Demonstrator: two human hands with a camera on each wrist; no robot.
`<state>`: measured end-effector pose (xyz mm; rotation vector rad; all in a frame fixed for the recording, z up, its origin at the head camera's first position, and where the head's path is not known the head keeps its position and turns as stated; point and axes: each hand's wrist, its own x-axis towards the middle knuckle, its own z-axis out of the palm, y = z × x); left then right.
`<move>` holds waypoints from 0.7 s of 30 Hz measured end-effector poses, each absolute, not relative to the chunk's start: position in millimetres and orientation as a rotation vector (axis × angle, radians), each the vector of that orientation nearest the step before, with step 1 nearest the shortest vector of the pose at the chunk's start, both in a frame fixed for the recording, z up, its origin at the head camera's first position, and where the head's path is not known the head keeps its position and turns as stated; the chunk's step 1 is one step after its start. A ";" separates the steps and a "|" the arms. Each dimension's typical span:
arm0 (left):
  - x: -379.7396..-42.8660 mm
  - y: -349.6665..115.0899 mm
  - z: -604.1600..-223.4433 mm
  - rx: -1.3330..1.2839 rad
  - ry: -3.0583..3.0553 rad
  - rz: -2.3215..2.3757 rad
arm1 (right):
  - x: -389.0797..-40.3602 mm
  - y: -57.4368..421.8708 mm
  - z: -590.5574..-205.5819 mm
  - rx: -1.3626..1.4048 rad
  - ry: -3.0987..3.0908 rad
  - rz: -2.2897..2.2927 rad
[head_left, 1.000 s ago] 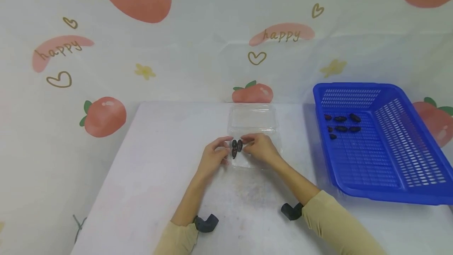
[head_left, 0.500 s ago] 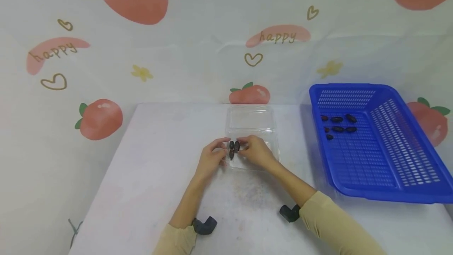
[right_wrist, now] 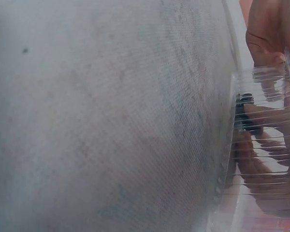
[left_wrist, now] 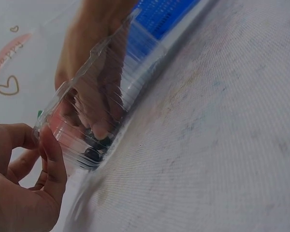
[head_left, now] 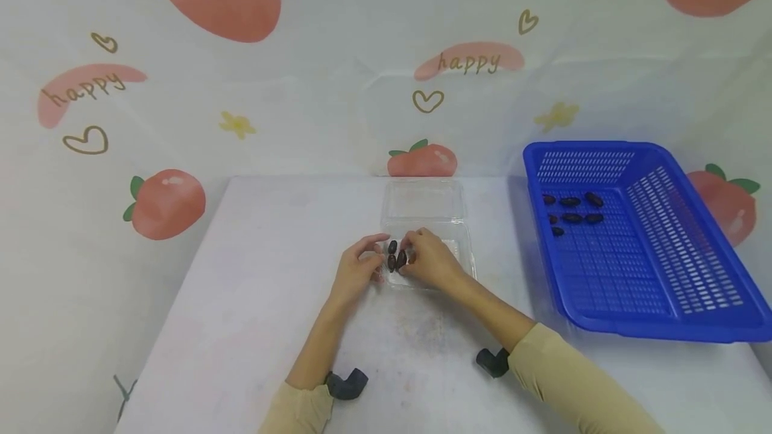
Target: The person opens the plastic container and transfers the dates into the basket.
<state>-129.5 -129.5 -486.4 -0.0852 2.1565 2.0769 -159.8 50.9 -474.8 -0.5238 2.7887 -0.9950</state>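
Observation:
A clear plastic clamshell box (head_left: 455, 230) stands on the table with its lid (head_left: 424, 199) folded back. Inside, at its left end, three dark brown oval fruits that look like dates lie close together: one date (head_left: 393, 246) at the back, another date (head_left: 392, 263) nearer me, and a third date (head_left: 401, 259) to their right. My right hand (head_left: 433, 261) reaches into the box and pinches that third date between fingertips and thumb. On the box's left rim, my left hand (left_wrist: 26, 193) pinches the plastic edge with thumb and forefinger.
A blue plastic basket (head_left: 651, 327) stands at the right, with several more dates (head_left: 571, 218) on its floor near the left wall. Black curved pieces (head_left: 347, 384) sit at both sleeve cuffs. A printed white cloth (head_left: 326, 106) hangs behind the table (head_left: 265, 286).
The right hand has closed in on the right-hand date and shifted it toward me, beside the nearer one. The left hand keeps its place at the rim. The head view has shifted slightly.

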 end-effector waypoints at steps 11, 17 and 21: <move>-130.1 -129.0 -487.2 -0.052 2.134 2.078 | -163.4 57.9 -474.6 -0.572 2.774 -1.110; -130.3 -127.7 -487.8 -0.073 2.152 2.079 | -162.0 69.4 -467.0 -0.542 2.672 -1.227; -130.0 -129.1 -484.7 -0.103 2.167 2.052 | -159.1 81.6 -453.9 -0.489 2.572 -1.294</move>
